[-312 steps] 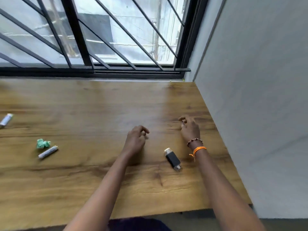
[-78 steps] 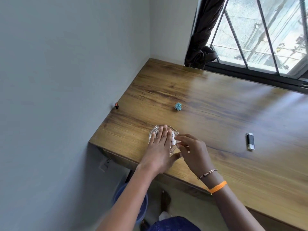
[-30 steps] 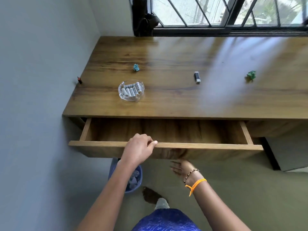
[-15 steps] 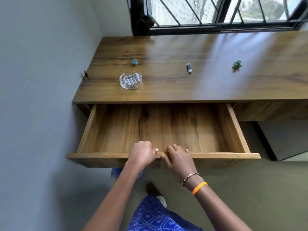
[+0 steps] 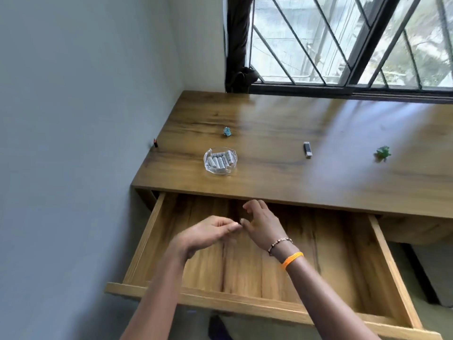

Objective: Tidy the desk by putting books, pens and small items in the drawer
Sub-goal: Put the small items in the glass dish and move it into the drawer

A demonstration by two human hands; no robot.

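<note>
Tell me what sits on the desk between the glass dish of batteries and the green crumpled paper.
The head view shows one thing: a black USB stick, lying between the glass dish and the green crumpled paper. The rest is bare desk.

Your arms hide part of the drawer [image 5: 382, 261] floor. The small blue thing [image 5: 227, 132] and green thing [image 5: 383, 153] are too tiny to tell.
</note>
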